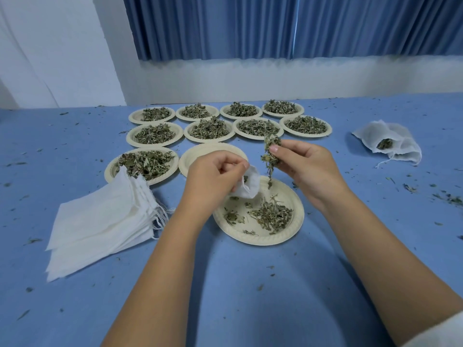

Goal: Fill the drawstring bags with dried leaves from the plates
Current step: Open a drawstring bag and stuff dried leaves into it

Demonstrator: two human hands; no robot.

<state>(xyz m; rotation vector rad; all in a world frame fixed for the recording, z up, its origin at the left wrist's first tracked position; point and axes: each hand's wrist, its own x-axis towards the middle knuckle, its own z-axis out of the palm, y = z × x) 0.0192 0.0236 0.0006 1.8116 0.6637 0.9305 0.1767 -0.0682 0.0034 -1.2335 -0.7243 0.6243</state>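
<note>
My left hand grips a small white drawstring bag above the near paper plate, which holds a thin scatter of dried leaves. My right hand pinches a clump of dried leaves just right of the bag's mouth, with a few strands dangling down. A stack of flat empty bags lies to the left. Filled bags lie at the far right.
Several leaf-filled plates sit in rows behind my hands, and one empty plate is just behind my left hand. Leaf crumbs litter the blue table. A white wall and blue curtain stand at the back.
</note>
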